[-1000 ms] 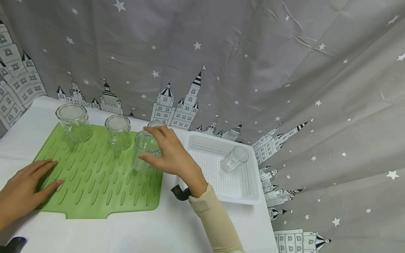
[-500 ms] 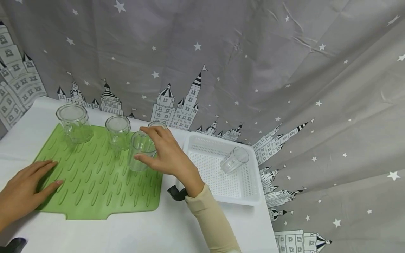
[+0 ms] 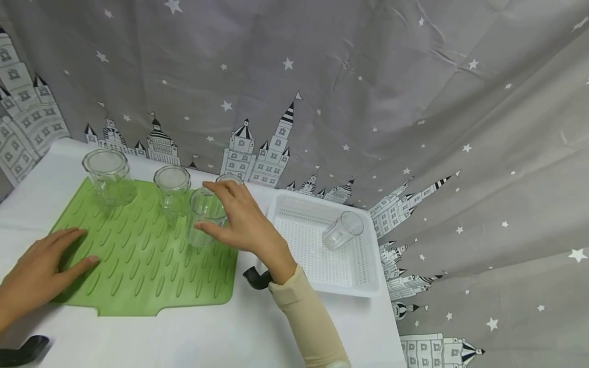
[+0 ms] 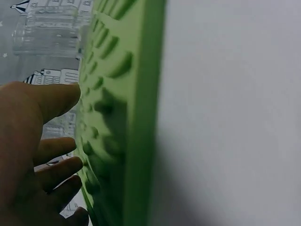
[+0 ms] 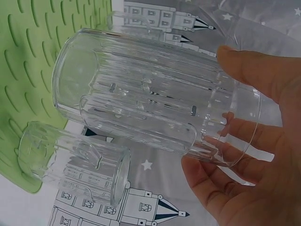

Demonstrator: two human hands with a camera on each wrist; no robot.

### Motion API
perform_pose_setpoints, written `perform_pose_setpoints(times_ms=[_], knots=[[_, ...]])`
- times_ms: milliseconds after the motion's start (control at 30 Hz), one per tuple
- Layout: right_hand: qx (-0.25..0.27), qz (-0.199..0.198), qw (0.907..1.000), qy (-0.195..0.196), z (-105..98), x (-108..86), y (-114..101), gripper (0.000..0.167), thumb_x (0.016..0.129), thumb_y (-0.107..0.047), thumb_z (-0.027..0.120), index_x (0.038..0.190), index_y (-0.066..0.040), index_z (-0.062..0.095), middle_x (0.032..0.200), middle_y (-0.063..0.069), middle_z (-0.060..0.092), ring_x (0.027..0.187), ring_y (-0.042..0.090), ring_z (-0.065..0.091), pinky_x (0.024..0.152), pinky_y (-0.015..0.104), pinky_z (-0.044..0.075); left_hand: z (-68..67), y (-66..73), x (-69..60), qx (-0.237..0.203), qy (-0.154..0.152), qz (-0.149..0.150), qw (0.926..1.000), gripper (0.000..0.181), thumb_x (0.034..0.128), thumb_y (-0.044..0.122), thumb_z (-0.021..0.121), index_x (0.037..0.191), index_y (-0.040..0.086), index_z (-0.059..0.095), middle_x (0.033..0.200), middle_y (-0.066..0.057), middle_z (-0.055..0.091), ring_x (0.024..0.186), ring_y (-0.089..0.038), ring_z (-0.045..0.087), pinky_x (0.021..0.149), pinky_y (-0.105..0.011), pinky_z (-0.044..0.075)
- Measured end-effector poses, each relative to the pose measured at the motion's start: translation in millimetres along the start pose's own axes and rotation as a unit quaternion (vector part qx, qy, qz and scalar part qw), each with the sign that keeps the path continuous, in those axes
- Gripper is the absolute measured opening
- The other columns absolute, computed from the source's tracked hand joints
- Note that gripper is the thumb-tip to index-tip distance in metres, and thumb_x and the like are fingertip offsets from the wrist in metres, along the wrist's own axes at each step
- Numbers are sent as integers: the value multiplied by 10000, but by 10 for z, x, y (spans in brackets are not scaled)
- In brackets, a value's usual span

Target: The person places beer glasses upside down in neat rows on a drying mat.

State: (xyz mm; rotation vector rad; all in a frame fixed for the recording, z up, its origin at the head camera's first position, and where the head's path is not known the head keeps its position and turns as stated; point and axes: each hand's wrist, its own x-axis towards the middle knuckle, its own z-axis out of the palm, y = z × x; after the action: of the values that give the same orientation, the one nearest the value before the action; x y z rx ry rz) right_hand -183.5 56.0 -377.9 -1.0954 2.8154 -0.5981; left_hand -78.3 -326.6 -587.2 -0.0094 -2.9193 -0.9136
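Note:
My right hand (image 3: 244, 220) holds a clear ribbed glass (image 5: 141, 94) near its upper end, thumb on one side and fingers round the other. In the head view the glass stands over the right part of a green ridged mat (image 3: 138, 266); whether it touches the mat I cannot tell. Just behind is another glass (image 5: 75, 165), partly hidden by my hand in the head view. Two more, a middle glass (image 3: 172, 191) and a wider left glass (image 3: 109, 179), stand along the mat's far edge. My left hand (image 3: 43, 263) lies with spread fingers at the mat's left edge.
A white perforated basket (image 3: 313, 291) sits right of the mat, with one glass (image 3: 342, 230) tilted inside. A grey curtain (image 3: 345, 102) with stars and castles hangs behind the white table (image 3: 207, 337). Black curved pieces show near both wrists.
My right hand has shifted slightly left with the glass, then stayed nearly still. My left hand has moved a little to the right on the mat.

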Motion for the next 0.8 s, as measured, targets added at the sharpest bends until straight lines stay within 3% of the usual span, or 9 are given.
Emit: perform_pose_setpoints(times_ms=[133, 400, 567, 800], knots=[[63, 34, 9999, -78, -11, 2, -5, 811, 993, -503, 757, 1662, -221, 394, 1584, 27, 498, 1456, 174, 477, 1249, 334, 462, 24, 134, 77, -273, 7, 9, 9996, 830, 1049, 333, 707, 1644, -73, 294, 1621, -477, 269, 1505, -714, 195, 1243, -861, 86], [11, 87, 9999, -149, -18, 13, -21, 808, 999, -515, 744, 1665, -229, 386, 1610, 34, 492, 1467, 192, 486, 1287, 352, 431, 101, 493, 236, -1088, -90, 534, 9926, 787, 1020, 244, 744, 1639, -40, 349, 1610, -447, 341, 1477, -719, 257, 1240, -872, 95], [-56, 106, 9998, -161, -17, 19, -18, 808, 1001, -533, 734, 1667, -242, 381, 1615, 27, 493, 1474, 182, 481, 1298, 344, 417, 149, 733, 293, -1548, -274, 596, 9858, 784, 1007, 232, 770, 1641, -3, 375, 1605, -418, 380, 1455, -706, 313, 1189, -895, 173], [13, 103, 9999, -127, 21, 10, -25, 801, 997, -539, 737, 1658, -243, 397, 1585, 19, 510, 1435, 174, 497, 1294, 349, 422, 241, 1014, 336, -1926, -277, 608, 9790, 786, 977, 239, 814, 1649, 117, 426, 1608, -355, 441, 1416, -662, 411, 1046, -897, 331]])
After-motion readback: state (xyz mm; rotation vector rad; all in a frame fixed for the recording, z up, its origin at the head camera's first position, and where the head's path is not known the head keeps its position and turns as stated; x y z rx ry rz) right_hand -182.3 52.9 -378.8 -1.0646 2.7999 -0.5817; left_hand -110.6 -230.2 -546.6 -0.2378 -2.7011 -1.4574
